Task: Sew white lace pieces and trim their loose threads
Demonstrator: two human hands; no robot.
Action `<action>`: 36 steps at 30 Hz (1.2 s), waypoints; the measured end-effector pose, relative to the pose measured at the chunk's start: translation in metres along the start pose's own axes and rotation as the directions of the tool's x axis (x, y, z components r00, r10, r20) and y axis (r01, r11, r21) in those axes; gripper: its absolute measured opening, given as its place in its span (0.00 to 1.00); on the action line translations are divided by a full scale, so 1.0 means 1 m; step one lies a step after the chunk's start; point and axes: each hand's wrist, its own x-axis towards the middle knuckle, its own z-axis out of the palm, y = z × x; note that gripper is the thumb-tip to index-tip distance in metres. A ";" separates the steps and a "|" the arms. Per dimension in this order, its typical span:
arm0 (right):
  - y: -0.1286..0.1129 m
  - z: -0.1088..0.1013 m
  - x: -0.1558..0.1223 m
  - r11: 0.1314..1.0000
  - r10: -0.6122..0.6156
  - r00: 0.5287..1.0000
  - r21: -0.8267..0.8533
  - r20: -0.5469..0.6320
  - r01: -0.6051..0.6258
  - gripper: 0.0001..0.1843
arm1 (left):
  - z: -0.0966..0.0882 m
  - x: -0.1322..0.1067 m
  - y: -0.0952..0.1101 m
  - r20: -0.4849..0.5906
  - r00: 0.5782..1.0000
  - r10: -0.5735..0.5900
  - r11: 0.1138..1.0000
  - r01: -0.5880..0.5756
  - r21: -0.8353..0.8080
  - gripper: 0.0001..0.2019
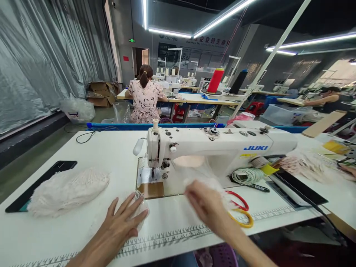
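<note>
My left hand (125, 217) lies on the table with its fingers spread, pressing on a small piece of white lacy fabric (143, 213) just in front of the sewing machine (194, 144). My right hand (204, 205) is raised over the table before the machine's arm, its fingers curled and somewhat smeared by motion. White sheer fabric (214, 183) lies just behind it; whether the fingers grip any of it is hidden. Scissors with a red and a yellow handle (244, 218) rest beside my right wrist. The needle area stands behind my left fingertips.
A heap of white ruffled fabric (72, 189) covers part of a dark flat board (16, 204) at left. On the right are a coil of pale green cord (246, 175), a black marker (260, 188) and more pale trim (306, 168). A co-worker (146, 92) sits ahead.
</note>
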 end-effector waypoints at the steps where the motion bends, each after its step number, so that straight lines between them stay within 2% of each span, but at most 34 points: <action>1: -0.004 0.015 -0.004 0.998 -0.064 0.984 0.015 0.166 0.062 0.13 | -0.002 0.000 0.003 0.020 1.000 -0.003 1.000 0.002 0.014 0.22; 3: -0.007 0.040 -0.014 0.995 -0.093 0.944 0.066 0.318 0.075 0.14 | -0.005 0.000 0.008 0.068 0.998 -0.009 0.999 0.006 0.039 0.26; 4: -0.007 0.047 -0.018 0.994 -0.073 0.949 0.102 0.307 0.044 0.14 | -0.006 0.000 0.009 0.080 0.997 -0.010 0.999 0.006 0.048 0.28; 6: -0.005 0.053 -0.024 0.985 0.008 0.979 0.169 0.206 -0.043 0.13 | -0.007 -0.001 0.008 0.078 0.997 -0.012 0.999 0.008 0.053 0.28; 8: -0.003 0.050 -0.025 0.976 0.061 0.989 0.201 0.133 -0.088 0.13 | -0.006 -0.002 0.002 0.022 0.999 -0.027 0.999 0.026 0.024 0.25; 9: -0.004 0.049 -0.025 0.978 0.059 0.989 0.190 0.138 -0.085 0.12 | -0.003 -0.002 -0.001 -0.014 0.999 -0.034 0.999 0.034 -0.008 0.24; 13: -0.007 0.051 -0.022 0.997 -0.013 0.952 0.073 0.306 -0.009 0.09 | 0.014 -0.001 -0.012 -0.106 0.994 -0.039 0.992 0.026 -0.121 0.19; 15: -0.008 0.055 -0.022 1.000 -0.027 0.924 0.014 0.380 0.023 0.13 | 0.018 0.002 -0.010 -0.107 0.994 -0.010 0.993 -0.002 -0.114 0.17; 20: 0.002 0.057 -0.025 0.992 -0.077 0.857 -0.046 0.509 0.116 0.20 | 0.005 0.010 -0.001 0.002 0.999 0.048 0.988 -0.047 -0.144 0.21; 25: 0.014 0.057 -0.023 0.986 -0.139 0.812 0.004 0.567 0.166 0.27 | -0.016 0.020 -0.005 0.144 0.979 0.142 0.985 -0.125 -0.119 0.23; 29: 0.012 0.061 -0.019 0.988 -0.152 0.832 0.061 0.533 0.141 0.29 | -0.025 0.026 -0.010 0.224 0.953 0.206 0.978 -0.196 -0.067 0.24; 33: 0.011 0.054 -0.017 0.978 -0.207 0.860 0.097 0.466 0.183 0.28 | -0.026 0.026 -0.010 0.120 0.958 0.258 0.965 -0.261 0.009 0.23; 35: 0.016 0.041 -0.020 0.979 -0.189 0.923 0.137 0.335 0.150 0.25 | -0.024 0.023 -0.012 0.064 0.958 0.281 0.958 -0.284 0.034 0.24; 36: 0.021 0.031 -0.024 0.985 -0.124 0.969 0.148 0.213 0.093 0.22 | -0.023 0.019 -0.012 0.034 0.961 0.276 0.960 -0.277 0.031 0.25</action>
